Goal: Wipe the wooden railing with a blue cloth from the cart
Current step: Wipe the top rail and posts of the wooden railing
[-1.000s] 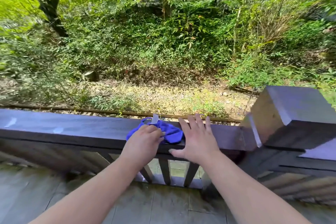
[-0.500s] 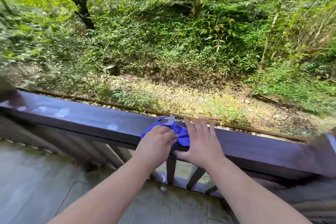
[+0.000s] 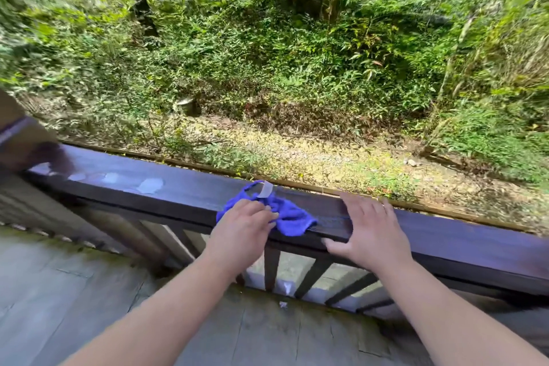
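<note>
Your left hand [image 3: 243, 224] presses the blue cloth [image 3: 285, 214] on the railing [image 3: 184, 190], right hand [image 3: 371, 232] flat, gripping nothing. Mid-wipe; next, push toward those pale spots [image 3: 148, 186].

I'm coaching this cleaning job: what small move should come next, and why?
Probably slide the left hand and blue cloth leftward along the railing toward the pale spots there; the right hand lies flat, steadying.
</note>
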The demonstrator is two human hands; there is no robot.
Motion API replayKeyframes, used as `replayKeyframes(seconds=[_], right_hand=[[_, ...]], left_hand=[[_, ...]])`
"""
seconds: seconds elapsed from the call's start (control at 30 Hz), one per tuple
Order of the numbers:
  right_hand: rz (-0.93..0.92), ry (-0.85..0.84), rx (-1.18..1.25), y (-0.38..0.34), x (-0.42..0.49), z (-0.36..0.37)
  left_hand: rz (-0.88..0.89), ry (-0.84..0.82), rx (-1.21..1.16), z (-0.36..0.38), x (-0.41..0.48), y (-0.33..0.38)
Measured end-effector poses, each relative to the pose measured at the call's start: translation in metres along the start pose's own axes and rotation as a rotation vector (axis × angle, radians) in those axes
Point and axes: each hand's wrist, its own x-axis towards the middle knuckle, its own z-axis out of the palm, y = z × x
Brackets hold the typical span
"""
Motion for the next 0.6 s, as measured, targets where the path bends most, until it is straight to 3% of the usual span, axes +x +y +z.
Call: replayKeyframes(seconds=[0.27,0.6], right_hand=[[0.021,-0.028,-0.054,-0.005,0.001,-0.004],[0.012,-0.016,-0.017,-0.005,-0.002,-0.003]], left_hand=[[-0.045,0.018,-0.09,-0.011,-0.003,-0.021],[-0.169,-0.013,-0.005,-0.038,-0.004,-0.049]])
